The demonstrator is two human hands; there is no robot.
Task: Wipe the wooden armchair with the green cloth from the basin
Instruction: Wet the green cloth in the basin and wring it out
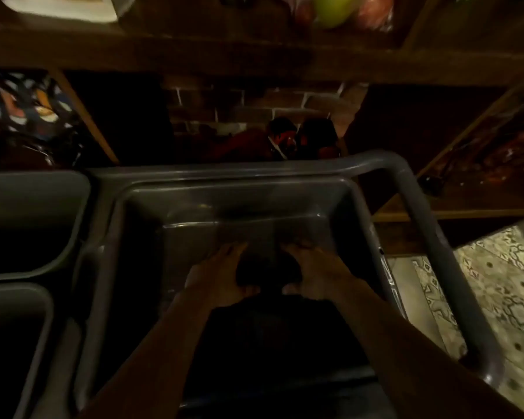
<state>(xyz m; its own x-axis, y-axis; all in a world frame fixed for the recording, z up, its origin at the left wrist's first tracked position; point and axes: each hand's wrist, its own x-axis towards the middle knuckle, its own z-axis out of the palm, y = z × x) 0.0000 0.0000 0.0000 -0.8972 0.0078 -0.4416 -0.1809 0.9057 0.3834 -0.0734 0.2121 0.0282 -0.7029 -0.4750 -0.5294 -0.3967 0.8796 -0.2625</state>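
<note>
Grey rectangular plastic basin: holds a dark bunched cloth at its near middle, long axis left to right; colour unreadable in the dim light. Left hand and right hand: each grip closed around one end of it. Forearms cut off near.
</note>
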